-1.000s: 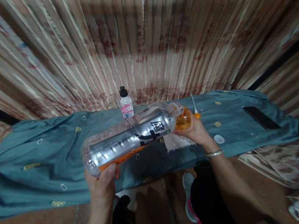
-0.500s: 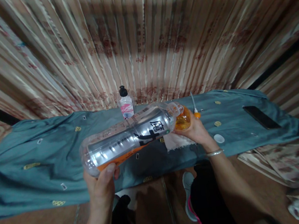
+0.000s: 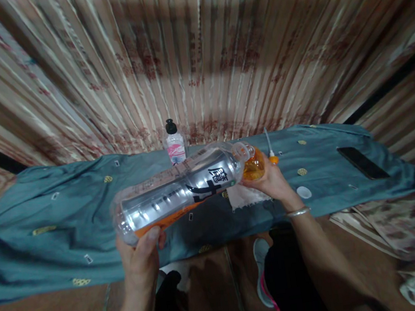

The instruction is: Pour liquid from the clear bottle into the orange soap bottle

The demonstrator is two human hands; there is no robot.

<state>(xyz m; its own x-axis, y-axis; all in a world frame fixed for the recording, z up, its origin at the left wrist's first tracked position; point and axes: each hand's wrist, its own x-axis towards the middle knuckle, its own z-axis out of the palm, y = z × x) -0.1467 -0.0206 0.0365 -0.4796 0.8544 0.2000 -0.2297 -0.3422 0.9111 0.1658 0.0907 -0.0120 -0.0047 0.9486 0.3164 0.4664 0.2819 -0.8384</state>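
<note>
A large clear plastic bottle [image 3: 177, 190] with a silver and orange label lies tilted across the middle, its base gripped by my left hand [image 3: 140, 255]. Its open neck, at the right end, meets the mouth of a smaller bottle of amber liquid [image 3: 252, 167]. My right hand [image 3: 270, 180] is wrapped around that smaller bottle. Just beyond the hand lies an orange pump top [image 3: 273, 159] with a pale tube. Under the right hand is a whitish cloth [image 3: 247, 196] with a frayed edge. Whether liquid flows between the necks is hard to make out.
A clear squeeze bottle [image 3: 175, 147] with a black cap and pink label stands behind the large bottle. To the right are a white round cap [image 3: 304, 192] and a black phone [image 3: 363, 162]. Teal patterned cloth [image 3: 65, 216] covers the table; a patterned curtain [image 3: 187, 65] hangs behind.
The large bottle appears rolled very slightly in my left hand, its printed characters a touch shifted. Both hands and the other things keep their places.
</note>
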